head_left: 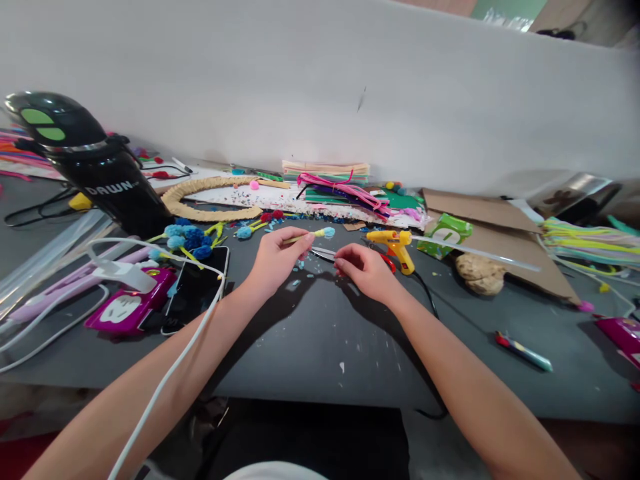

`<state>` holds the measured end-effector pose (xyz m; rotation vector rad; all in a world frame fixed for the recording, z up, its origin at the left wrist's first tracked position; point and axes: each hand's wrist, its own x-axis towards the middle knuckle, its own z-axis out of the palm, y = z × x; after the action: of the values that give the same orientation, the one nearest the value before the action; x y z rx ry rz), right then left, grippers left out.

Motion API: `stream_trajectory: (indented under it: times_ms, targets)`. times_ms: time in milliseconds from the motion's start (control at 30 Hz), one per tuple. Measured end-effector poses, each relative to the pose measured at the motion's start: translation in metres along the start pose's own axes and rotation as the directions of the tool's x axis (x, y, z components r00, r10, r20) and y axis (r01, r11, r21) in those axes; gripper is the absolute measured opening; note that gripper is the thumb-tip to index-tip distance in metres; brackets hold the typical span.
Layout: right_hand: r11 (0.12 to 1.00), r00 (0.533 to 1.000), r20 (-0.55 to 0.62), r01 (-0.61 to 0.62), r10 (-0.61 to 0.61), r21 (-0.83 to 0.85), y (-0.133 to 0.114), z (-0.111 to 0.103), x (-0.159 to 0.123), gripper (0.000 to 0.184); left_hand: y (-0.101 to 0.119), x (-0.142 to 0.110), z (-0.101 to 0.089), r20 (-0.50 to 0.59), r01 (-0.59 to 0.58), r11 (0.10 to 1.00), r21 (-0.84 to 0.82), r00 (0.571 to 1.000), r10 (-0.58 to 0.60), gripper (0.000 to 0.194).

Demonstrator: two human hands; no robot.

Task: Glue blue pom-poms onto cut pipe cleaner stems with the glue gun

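My left hand (285, 257) pinches a thin yellow-green pipe-cleaner stem (296, 239). A fuzzy light-blue tip (327, 233) with a pale yellow base sits at its right end. My right hand (364, 269) is a little to the right, thumb and fingertips curled together; whether anything small is between them, I cannot make out. Scissors (324, 254) with red handles lie on the table, partly hidden behind my right hand, blades pointing left towards my left hand. Small light-blue bits (296, 283) are scattered below my hands.
A yellow glue gun (394, 247) lies just right of my right hand. Left are blue pompom stems (187, 239), a phone (196, 287), a magenta power bank (131, 303) and a black bottle (103, 170). A white cable (170, 373) crosses my left forearm. Cardboard (523, 263) and a lighter (523, 351) lie right.
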<state>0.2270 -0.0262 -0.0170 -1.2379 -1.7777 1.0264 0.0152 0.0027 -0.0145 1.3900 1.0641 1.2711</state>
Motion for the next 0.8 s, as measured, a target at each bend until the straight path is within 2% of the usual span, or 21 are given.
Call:
stream_trajectory:
  times_ms: [100,200,300,400,600,700,800]
  targets:
    - [0.999,0.999,0.036,0.011,-0.012,0.031,-0.003,0.005,-0.001,0.022,-0.003,-0.001,0.003,0.018,0.049,0.994,-0.093,0.999,-0.047,0.036]
    - [0.999,0.999,0.038,0.022,-0.023,0.025,-0.005,0.007,-0.001,0.022,-0.001,0.000,0.003,0.015,0.053,0.992,-0.111,0.999,-0.052,0.035]
    - [0.986,1.000,0.014,-0.011,0.009,0.165,-0.005,0.010,0.000,0.017,0.002,-0.001,0.003,0.000,0.064,0.988,-0.140,0.998,-0.065,0.034]
    - [0.949,0.997,-0.037,-0.046,0.061,0.312,-0.006,0.015,0.000,0.020,0.004,-0.003,0.005,-0.014,0.099,0.977,-0.187,0.995,-0.103,0.034]
    - [0.955,0.975,-0.212,0.002,0.065,0.298,-0.011,0.028,0.004,0.024,0.000,-0.009,0.015,0.014,0.123,0.970,-0.208,0.992,-0.122,0.039]
    - [0.924,0.970,-0.223,-0.007,0.099,0.383,-0.009,0.034,0.005,0.024,-0.001,-0.011,0.018,0.011,0.116,0.974,-0.193,0.993,-0.116,0.037]
    - [0.846,0.964,-0.217,-0.013,0.152,0.533,-0.005,0.040,0.006,0.025,0.000,-0.013,0.020,0.015,0.108,0.978,-0.181,0.994,-0.108,0.037]
